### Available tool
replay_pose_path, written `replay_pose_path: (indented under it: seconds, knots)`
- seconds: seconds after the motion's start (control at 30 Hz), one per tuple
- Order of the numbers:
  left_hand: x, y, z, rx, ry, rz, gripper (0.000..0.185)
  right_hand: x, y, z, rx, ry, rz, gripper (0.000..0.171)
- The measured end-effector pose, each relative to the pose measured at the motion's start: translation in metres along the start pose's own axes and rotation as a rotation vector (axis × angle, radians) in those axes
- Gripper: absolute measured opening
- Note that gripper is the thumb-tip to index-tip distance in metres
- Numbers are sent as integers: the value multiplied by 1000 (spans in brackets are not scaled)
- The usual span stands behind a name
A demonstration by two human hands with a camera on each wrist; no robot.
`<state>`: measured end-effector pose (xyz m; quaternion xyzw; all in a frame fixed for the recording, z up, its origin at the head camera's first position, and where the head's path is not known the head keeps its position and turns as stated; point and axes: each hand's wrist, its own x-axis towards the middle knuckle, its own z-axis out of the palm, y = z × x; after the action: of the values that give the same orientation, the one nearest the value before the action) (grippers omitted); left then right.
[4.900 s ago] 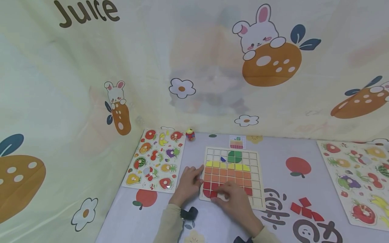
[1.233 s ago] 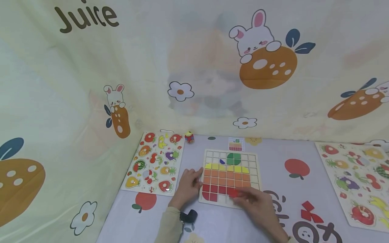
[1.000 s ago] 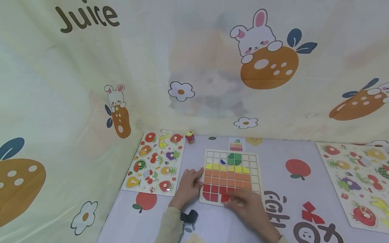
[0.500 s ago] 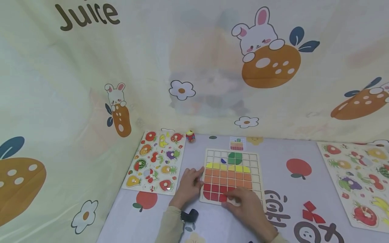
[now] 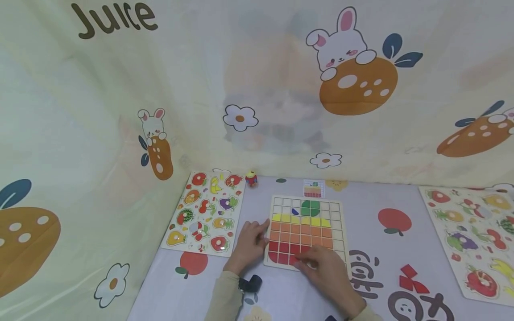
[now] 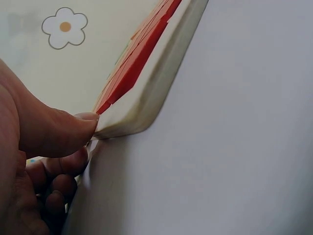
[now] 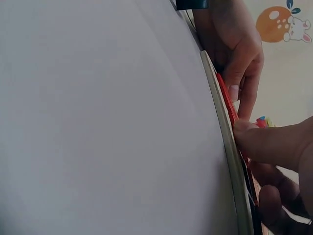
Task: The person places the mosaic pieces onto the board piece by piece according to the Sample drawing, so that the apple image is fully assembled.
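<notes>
While the word "Juice" (image 5: 114,20) is the only plainly readable writing, printed dark on the cloth backdrop at upper left, the items run as follows, left to right.

Fruit peg puzzle (image 5: 206,211): lies flat on the bench (image 5: 168,290), well left of the hands; untouched.

Small red and yellow toy (image 5: 251,178): stands at the back of the bench, just beyond the fruit puzzle's far corner.

Left hand (image 5: 249,245): rests on the bench against the left edge of the grid board (image 5: 339,232), thumb pressed at the board's near corner, fingers curled under in the left wrist view. It pins the board and carries nothing loose.

Grid board: square, so it has no long axis; lies directly ahead of both hands, touching each. Rows read green at top, then yellow, orange and red nearest the person. Empty cells remain in the bottom row to the right.

Pattern card (image 5: 313,188): small, just beyond the board's far edge; any print too small to read.

Right hand (image 5: 321,267): nearer the open cells; fingertips press a red tile (image 5: 296,259) down in the bottom row. Whether the tile sits fully in its cell cannot be told.

Loose red tiles (image 5: 409,277): on the bench, right of the board, apart from it. Large dark characters are printed on the bench cover beside them, not legible.

Second fruit puzzle (image 5: 470,240): far right, flat.
</notes>
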<state>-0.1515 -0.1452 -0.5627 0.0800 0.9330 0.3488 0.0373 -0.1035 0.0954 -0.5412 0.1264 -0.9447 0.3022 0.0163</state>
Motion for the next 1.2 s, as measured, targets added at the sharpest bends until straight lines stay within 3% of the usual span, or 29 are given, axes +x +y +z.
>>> replay_pose_path:
  seconds: [0.13,0.27,0.5,0.63,0.77,0.87,1.2]
  knots:
    - [0,0,2,5,-3,1,58,-3,6,-6,14,31,-12,18]
    - [1,1,3,-3,-3,1,58,-6,20,-24,56,72,48,19]
    - [0,3,3,2,-4,-9,57,-21,86,-73,-40,106,180,39]
    - [0,3,2,7,-4,-7,57,-35,128,-107,-96,4,278,56]
    - [-1,3,2,3,-6,-19,58,-51,158,-131,-41,-193,444,81]
    - [-2,3,1,4,-6,-29,58,-60,171,-139,7,-270,525,86]
    - [-2,3,1,17,2,-20,57,-69,180,-132,-46,-222,424,59]
